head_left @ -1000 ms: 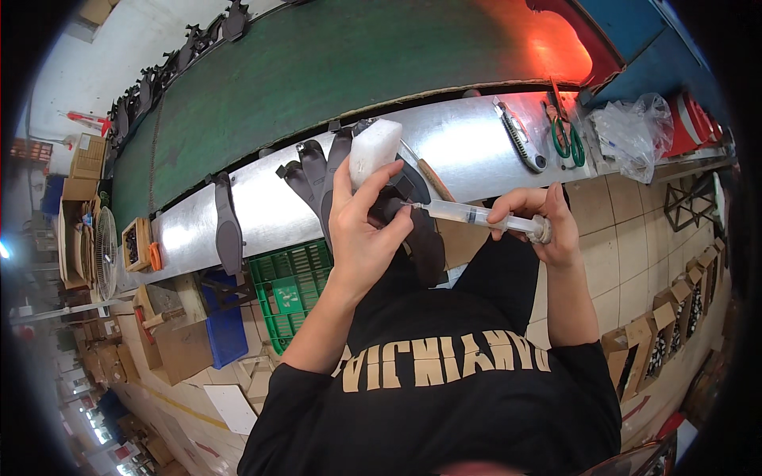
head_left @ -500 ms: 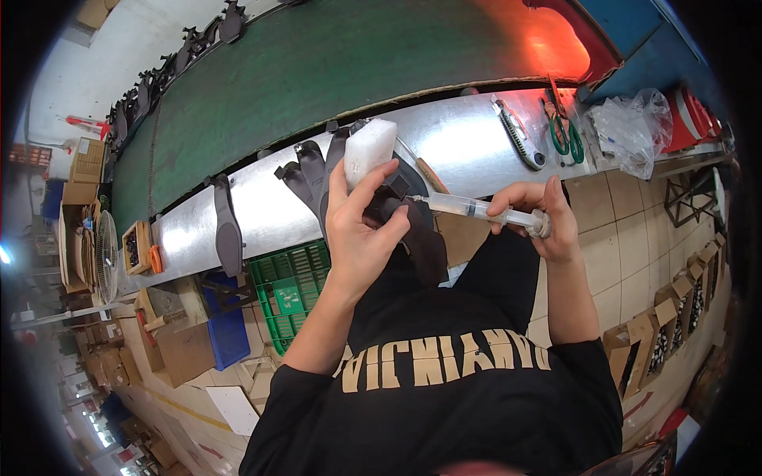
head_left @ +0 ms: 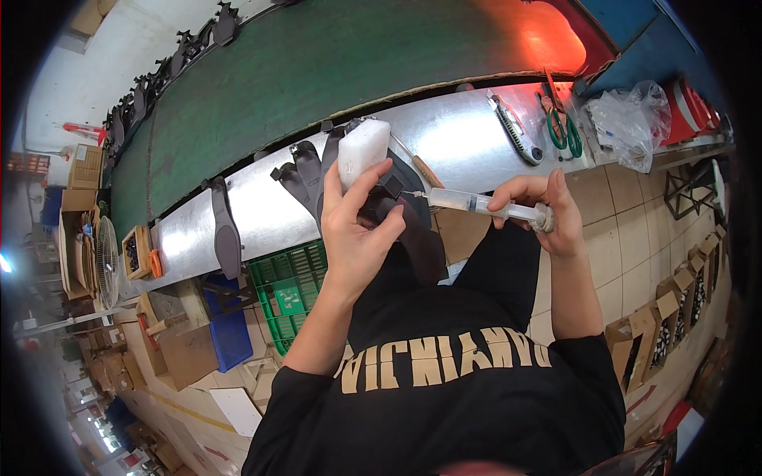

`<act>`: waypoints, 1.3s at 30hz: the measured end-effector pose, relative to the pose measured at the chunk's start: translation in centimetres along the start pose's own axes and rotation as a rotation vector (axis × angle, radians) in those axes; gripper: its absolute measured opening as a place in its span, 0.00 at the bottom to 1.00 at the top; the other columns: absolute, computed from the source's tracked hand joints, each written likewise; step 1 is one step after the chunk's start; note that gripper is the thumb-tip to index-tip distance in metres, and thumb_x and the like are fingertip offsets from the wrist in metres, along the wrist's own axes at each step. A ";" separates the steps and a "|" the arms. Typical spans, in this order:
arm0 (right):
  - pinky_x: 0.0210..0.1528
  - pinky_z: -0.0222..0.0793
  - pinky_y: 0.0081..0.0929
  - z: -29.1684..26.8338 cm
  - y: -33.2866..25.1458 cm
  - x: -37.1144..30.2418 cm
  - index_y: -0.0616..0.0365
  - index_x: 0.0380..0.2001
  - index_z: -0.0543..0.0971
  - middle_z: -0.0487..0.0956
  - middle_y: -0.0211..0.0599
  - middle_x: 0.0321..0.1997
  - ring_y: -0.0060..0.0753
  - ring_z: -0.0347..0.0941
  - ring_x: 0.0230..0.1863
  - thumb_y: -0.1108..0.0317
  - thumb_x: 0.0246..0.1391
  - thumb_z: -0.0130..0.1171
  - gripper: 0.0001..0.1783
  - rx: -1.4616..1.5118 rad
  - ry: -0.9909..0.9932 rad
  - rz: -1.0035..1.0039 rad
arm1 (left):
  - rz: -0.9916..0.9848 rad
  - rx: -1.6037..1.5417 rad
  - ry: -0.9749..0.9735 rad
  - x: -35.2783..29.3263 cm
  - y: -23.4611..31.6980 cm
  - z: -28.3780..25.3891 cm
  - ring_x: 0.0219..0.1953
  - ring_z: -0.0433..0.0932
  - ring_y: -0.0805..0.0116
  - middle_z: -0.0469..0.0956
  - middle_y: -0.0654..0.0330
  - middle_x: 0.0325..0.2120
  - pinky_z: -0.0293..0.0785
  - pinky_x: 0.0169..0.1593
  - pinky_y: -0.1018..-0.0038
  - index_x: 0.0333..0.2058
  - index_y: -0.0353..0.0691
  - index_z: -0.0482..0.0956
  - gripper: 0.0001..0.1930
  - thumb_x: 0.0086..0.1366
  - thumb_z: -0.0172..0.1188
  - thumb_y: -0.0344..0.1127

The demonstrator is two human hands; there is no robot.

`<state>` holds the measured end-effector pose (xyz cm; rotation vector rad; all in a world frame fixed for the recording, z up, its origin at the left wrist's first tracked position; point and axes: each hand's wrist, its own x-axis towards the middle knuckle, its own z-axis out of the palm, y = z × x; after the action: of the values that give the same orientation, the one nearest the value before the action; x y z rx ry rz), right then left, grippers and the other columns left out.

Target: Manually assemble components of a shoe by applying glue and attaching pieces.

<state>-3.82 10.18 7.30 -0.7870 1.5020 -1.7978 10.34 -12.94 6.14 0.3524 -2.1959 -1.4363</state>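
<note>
"Syringe (head_left: 486, 205): where does it sit, and what has hold of it?"

"Slanting above the near side of the table (head_left: 456, 131), in the right hand (head_left: 562, 224). Fingers wrap its rear part, the plunger end lies toward the palm, and the thumb stands raised, off to one side. Its narrow end points left"

"And the left hand (head_left: 352, 230)?"

"Closed fairly narrow around a white block (head_left: 363, 148), with thumb and fingers near a dark strap-shaped part (head_left: 425, 250) below. How firmly it grips that part I cannot tell; the fingers hide it"

"Which step would you call this?"

"Lining up, I'd judge: the syringe's end is just beside the dark part, though I can't say whether they touch"

"So what does the next move call for?"

"A steady left hand, a precise tip, and the right thumb settled on the plunger before any pressing. I'd also mind the wood-handled tool (head_left: 429, 172) lying close by on the far side. Cutter (head_left: 516, 131) and scissors (head_left: 565, 133) lie farther right, well apart from the work"
</note>
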 end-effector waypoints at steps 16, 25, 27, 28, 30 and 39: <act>0.27 0.59 0.14 -1.1 0.6 0.7 0.62 0.38 0.82 0.81 0.37 0.29 0.18 0.72 0.27 0.35 0.69 0.20 0.47 -0.069 0.072 0.035 | -0.096 -0.065 0.002 0.7 0.1 0.0 0.49 0.73 0.73 0.64 0.58 0.54 0.75 0.39 0.82 0.53 0.31 0.78 0.28 0.50 0.63 0.15; 0.27 0.57 0.15 -0.9 1.7 1.1 0.66 0.43 0.81 0.80 0.35 0.29 0.17 0.67 0.25 0.42 0.71 0.31 0.38 0.061 0.165 -0.093 | -0.537 -0.857 -0.169 3.3 -5.4 -2.6 0.39 0.80 0.73 0.76 0.57 0.47 0.78 0.42 0.79 0.59 0.32 0.72 0.38 0.43 0.64 0.14; 0.27 0.57 0.15 -0.6 1.2 1.2 0.64 0.41 0.81 0.80 0.36 0.29 0.16 0.66 0.25 0.40 0.70 0.30 0.39 -0.004 0.147 -0.050 | -0.545 -0.896 -0.228 3.2 -5.9 -2.4 0.37 0.82 0.71 0.79 0.56 0.43 0.79 0.43 0.77 0.59 0.32 0.72 0.39 0.42 0.64 0.16; 0.26 0.57 0.14 -0.5 1.1 1.3 0.63 0.40 0.82 0.81 0.37 0.28 0.15 0.65 0.24 0.38 0.69 0.30 0.40 -0.068 0.123 -0.007 | -0.550 -0.896 -0.234 3.1 -6.1 -2.4 0.37 0.82 0.71 0.79 0.56 0.43 0.79 0.43 0.77 0.59 0.32 0.72 0.39 0.42 0.64 0.16; 0.25 0.56 0.14 -0.8 0.9 1.6 0.63 0.39 0.82 0.81 0.36 0.28 0.15 0.65 0.23 0.37 0.69 0.29 0.41 -0.090 0.135 -0.002 | -0.543 -0.954 -0.263 3.2 -5.0 -2.3 0.37 0.82 0.68 0.80 0.54 0.44 0.80 0.46 0.74 0.59 0.31 0.72 0.40 0.41 0.64 0.17; 0.22 0.54 0.11 -2.1 1.5 3.0 0.63 0.37 0.82 0.80 0.36 0.26 0.13 0.64 0.20 0.35 0.68 0.29 0.42 0.080 0.080 0.080 | -0.578 -0.947 -0.337 3.2 -5.7 -1.7 0.36 0.83 0.68 0.83 0.57 0.38 0.79 0.49 0.73 0.57 0.33 0.75 0.38 0.40 0.65 0.18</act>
<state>-7.13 8.88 5.54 -0.6144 1.4807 -1.8369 8.25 -18.08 2.33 0.4245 -1.3945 -2.8043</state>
